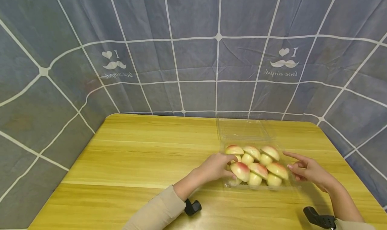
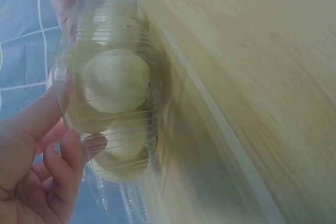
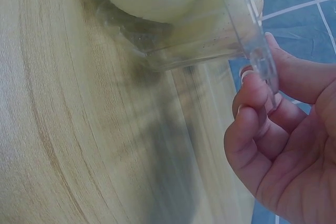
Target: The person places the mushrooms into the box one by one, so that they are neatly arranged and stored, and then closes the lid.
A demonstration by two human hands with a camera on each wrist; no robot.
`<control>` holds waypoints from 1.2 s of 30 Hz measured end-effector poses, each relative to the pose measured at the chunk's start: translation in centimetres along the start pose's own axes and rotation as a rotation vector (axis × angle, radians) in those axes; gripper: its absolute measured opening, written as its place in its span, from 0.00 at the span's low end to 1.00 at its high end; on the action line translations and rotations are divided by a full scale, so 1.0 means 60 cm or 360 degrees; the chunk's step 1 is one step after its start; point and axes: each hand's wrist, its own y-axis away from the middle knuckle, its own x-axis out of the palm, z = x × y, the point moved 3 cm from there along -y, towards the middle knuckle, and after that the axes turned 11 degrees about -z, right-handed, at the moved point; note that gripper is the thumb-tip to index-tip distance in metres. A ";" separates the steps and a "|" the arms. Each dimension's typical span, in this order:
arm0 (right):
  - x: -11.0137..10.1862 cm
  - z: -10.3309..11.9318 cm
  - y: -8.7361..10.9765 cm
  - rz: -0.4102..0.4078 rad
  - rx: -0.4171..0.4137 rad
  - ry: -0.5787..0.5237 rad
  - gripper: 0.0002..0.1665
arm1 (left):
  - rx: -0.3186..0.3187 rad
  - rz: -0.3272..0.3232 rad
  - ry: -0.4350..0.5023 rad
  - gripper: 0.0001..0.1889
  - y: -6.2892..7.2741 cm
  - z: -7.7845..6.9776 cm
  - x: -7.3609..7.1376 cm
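A clear plastic clamshell box (image 1: 292, 186) on the wooden table holds several mushroom-shaped pieces (image 1: 240, 171), yellow with a red blush on their domed caps, in two rows. My left hand (image 1: 213, 169) grips the left rim of the box, a fingertip showing through the plastic in the left wrist view. At the opposite side my right hand (image 1: 312, 173) pinches the rim between thumb and curled fingers, with its index finger extended in the head view. The transparent lid (image 1: 245, 128) lies open behind the box. Whether the base rests fully on the table cannot be told.
The wood-grain table (image 1: 136, 152) extends to the left of the box. A grey-blue curtain (image 1: 193, 58) with white lines hangs along the table's back and sides. Black wrist straps with camera mounts (image 1: 193, 207) sit below both hands.
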 end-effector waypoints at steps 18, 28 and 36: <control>-0.002 -0.004 -0.003 0.0049 -0.0004 -0.0018 0.30 | 0.0085 -0.0130 0.0105 0.25 0.013 0.024 -0.021; -0.003 -0.009 -0.003 0.0050 -0.0028 -0.0078 0.31 | -0.0406 -0.0396 0.0563 0.26 0.005 0.070 -0.016; -0.003 -0.009 -0.002 0.0050 -0.0057 -0.0085 0.32 | -0.0549 -0.0523 0.0679 0.30 -0.005 0.091 -0.014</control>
